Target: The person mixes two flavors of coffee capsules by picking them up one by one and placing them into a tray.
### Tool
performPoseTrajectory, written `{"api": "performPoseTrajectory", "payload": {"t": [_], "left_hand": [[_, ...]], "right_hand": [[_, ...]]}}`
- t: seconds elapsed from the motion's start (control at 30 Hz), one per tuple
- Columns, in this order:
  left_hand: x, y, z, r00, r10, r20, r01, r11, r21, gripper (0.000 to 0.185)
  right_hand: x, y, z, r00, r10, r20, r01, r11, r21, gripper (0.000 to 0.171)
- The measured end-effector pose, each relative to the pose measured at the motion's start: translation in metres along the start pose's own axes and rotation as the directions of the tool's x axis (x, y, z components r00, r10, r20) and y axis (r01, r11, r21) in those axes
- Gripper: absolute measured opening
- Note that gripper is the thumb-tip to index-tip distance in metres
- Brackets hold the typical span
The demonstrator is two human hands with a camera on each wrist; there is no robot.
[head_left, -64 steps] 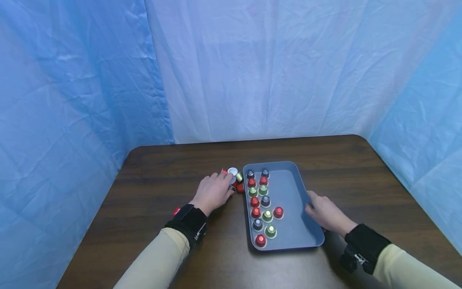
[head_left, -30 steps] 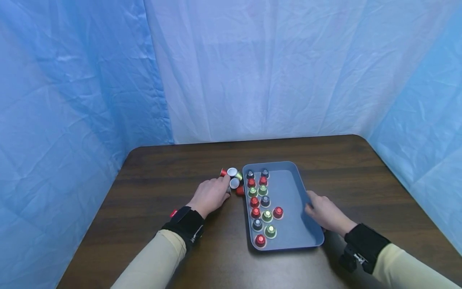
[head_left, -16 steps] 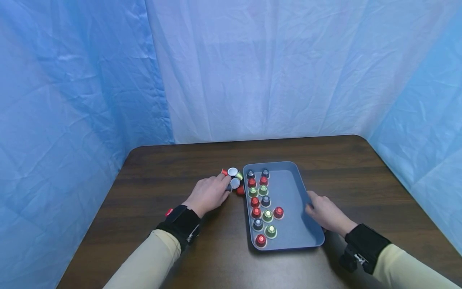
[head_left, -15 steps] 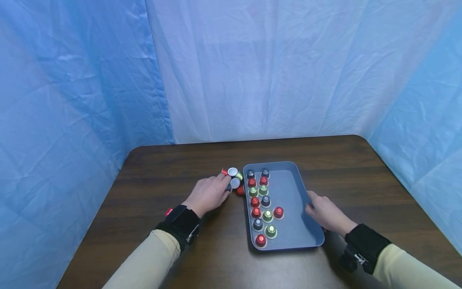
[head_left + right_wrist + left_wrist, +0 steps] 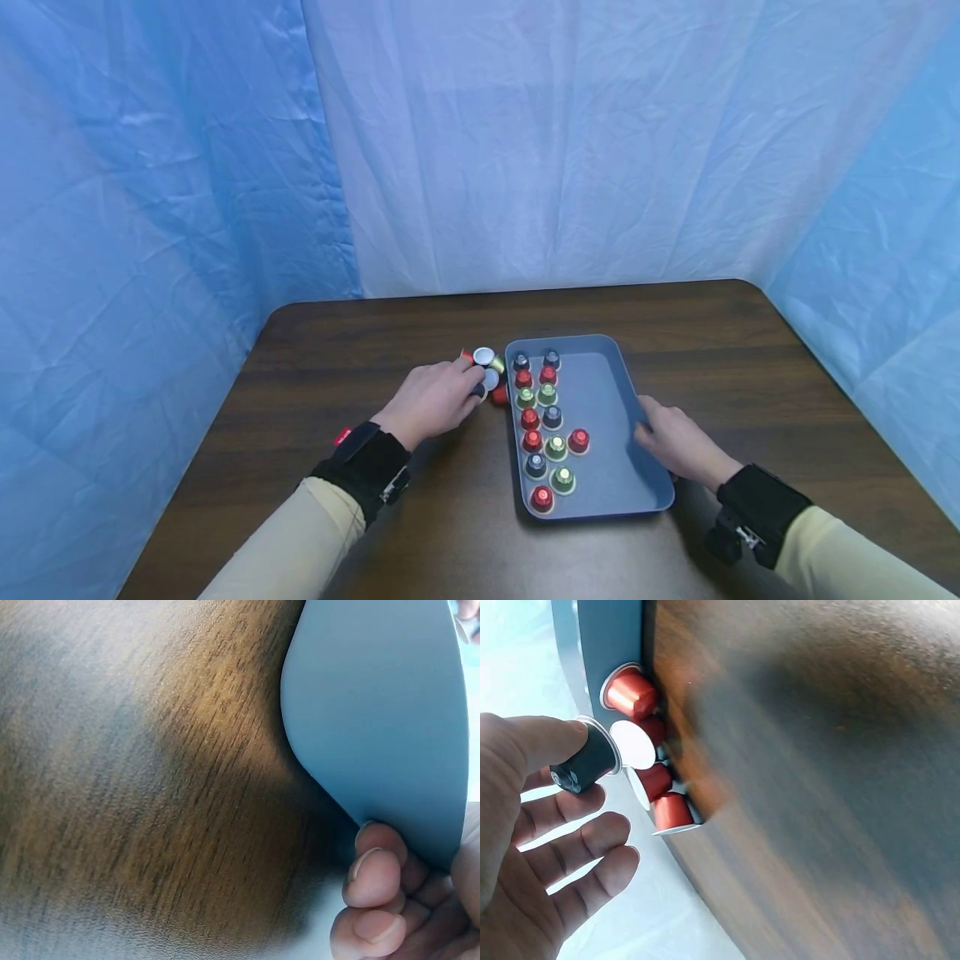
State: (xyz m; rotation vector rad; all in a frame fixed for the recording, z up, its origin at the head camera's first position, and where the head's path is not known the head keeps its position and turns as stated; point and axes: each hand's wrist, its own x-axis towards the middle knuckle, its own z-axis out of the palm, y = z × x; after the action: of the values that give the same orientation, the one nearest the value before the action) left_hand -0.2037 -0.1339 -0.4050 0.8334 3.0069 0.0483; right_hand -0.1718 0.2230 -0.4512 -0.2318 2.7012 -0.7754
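My left hand (image 5: 432, 402) is at the small pile left of the tray. Thumb and forefinger pinch a dark coffee capsule (image 5: 591, 759) by its sides, its foil rim turned toward the pile; the other fingers are spread loosely. Beside it lie several loose capsules: a red capsule (image 5: 630, 693) against the tray wall, another red capsule (image 5: 672, 811), a white-lidded capsule (image 5: 483, 356) and a green capsule (image 5: 498, 364). My right hand (image 5: 682, 442) grips the right side of the blue-grey tray (image 5: 611, 479), fingertips curled under its edge in the right wrist view.
Upright red, green and dark capsules stand in rows along the tray's left half, with a lone red capsule (image 5: 578, 442) starting a third column. The tray's right half shows bare floor. A brown wooden table (image 5: 360, 333) lies beneath, with blue sheeting (image 5: 600, 150) around it.
My left hand has drawn slightly back to the left, and a dark capsule now shows between its thumb and forefinger. The right hand and the tray stay where they were.
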Motion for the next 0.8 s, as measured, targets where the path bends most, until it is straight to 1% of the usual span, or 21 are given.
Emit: {"api": "performPoseTrajectory", "payload": {"t": [0.13, 0.33, 0.43, 0.63, 0.8], "left_hand": [[0.0, 0.002, -0.004, 1.0, 0.02, -0.004, -0.02, 1.0, -0.002, 0.037], [0.001, 0.008, -0.009, 0.999, 0.049, -0.01, -0.049, 0.999, 0.009, 0.039], [0.002, 0.012, -0.012, 0.998, 0.064, -0.016, -0.064, 0.998, 0.016, 0.04], [0.006, 0.02, -0.015, 0.995, 0.094, -0.033, -0.094, 0.996, 0.009, 0.036], [0.009, 0.03, -0.02, 0.992, 0.121, -0.035, -0.121, 0.993, 0.002, 0.038]], "right_hand": [[0.0, 0.0, 0.0, 1.0, 0.007, 0.003, -0.007, 1.0, 0.004, 0.055], [0.001, 0.001, 0.001, 1.0, -0.008, -0.006, 0.008, 1.0, 0.002, 0.054], [0.001, 0.001, 0.001, 1.0, -0.008, -0.007, 0.008, 1.0, -0.001, 0.054], [0.0, 0.001, 0.001, 1.0, -0.011, -0.007, 0.011, 1.0, -0.006, 0.053], [0.0, 0.001, 0.001, 1.0, -0.019, -0.014, 0.019, 1.0, -0.006, 0.052]]}}
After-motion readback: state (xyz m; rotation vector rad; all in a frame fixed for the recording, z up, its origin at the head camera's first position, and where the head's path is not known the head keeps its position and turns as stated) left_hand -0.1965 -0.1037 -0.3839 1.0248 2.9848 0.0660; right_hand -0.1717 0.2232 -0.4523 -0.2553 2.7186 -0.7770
